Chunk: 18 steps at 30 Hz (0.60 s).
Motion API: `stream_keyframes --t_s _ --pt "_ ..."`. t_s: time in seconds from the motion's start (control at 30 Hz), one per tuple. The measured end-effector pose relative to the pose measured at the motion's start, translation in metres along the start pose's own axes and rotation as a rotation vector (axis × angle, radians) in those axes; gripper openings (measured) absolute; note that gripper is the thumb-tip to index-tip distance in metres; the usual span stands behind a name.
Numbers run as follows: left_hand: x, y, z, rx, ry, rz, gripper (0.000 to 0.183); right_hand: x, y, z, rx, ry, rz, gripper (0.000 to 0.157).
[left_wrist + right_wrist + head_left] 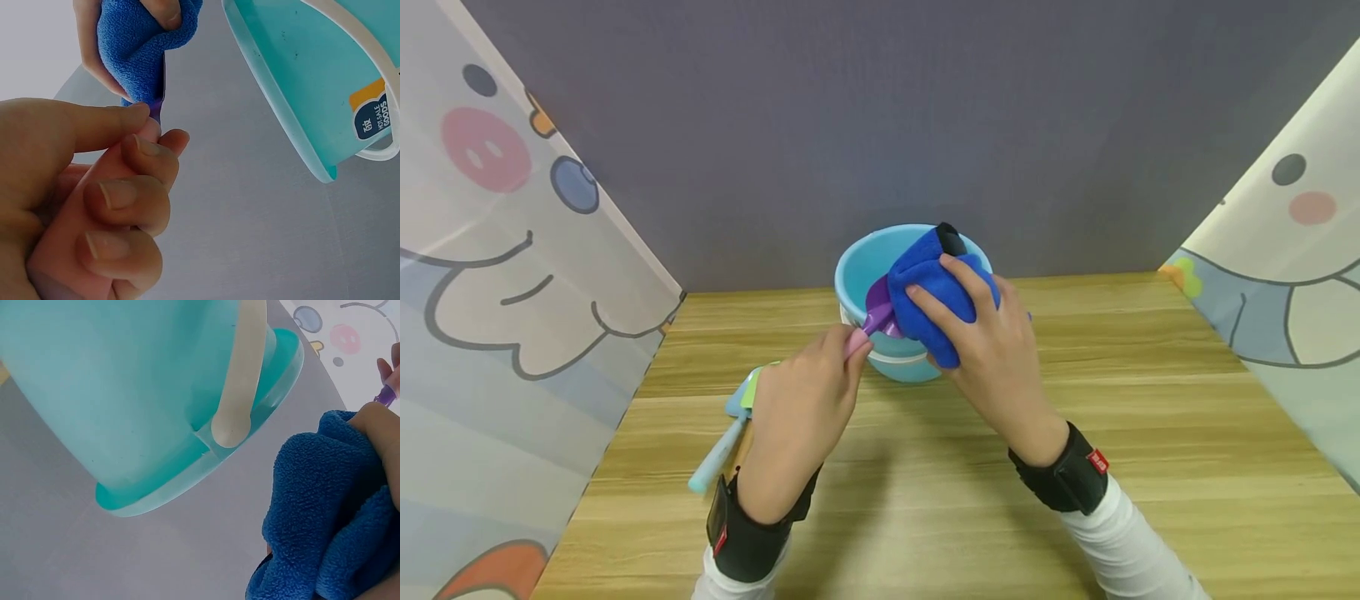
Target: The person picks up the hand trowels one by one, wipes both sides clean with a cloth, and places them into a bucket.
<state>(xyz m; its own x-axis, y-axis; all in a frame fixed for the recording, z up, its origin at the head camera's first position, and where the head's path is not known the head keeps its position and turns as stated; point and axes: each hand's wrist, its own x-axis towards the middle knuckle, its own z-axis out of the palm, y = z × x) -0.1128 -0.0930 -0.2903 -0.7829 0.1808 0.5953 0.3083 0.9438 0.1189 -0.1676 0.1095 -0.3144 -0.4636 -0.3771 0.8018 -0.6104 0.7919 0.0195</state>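
My left hand (805,400) grips the pink handle of a small toy shovel (877,315), fingers curled round it in the left wrist view. The shovel's purple blade slants up to the right, over the near rim of a light-blue bucket (853,271). A blue cloth (934,292) with a dark edge is held in my right hand (996,358) and wraps part of the blade, hiding it. In the right wrist view the cloth (325,506) bunches in folds under the fingers. Both hands are above the bucket's front side.
The bucket has a white handle (240,375) hanging at its side and stands on a wood-grain table (1150,467) against a grey back panel (880,108). A light-blue toy tool (718,454) and a green piece (748,393) lie left, partly behind the left hand. Cartoon-printed panels flank both sides.
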Motion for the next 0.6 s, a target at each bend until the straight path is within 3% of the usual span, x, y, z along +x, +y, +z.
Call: stream_keyframes --t_s 0.6 --pt "0.0 0.0005 0.001 -0.011 0.003 0.003 0.028 0.0005 0.0088 -0.0013 -0.009 0.04 0.037 0.081"
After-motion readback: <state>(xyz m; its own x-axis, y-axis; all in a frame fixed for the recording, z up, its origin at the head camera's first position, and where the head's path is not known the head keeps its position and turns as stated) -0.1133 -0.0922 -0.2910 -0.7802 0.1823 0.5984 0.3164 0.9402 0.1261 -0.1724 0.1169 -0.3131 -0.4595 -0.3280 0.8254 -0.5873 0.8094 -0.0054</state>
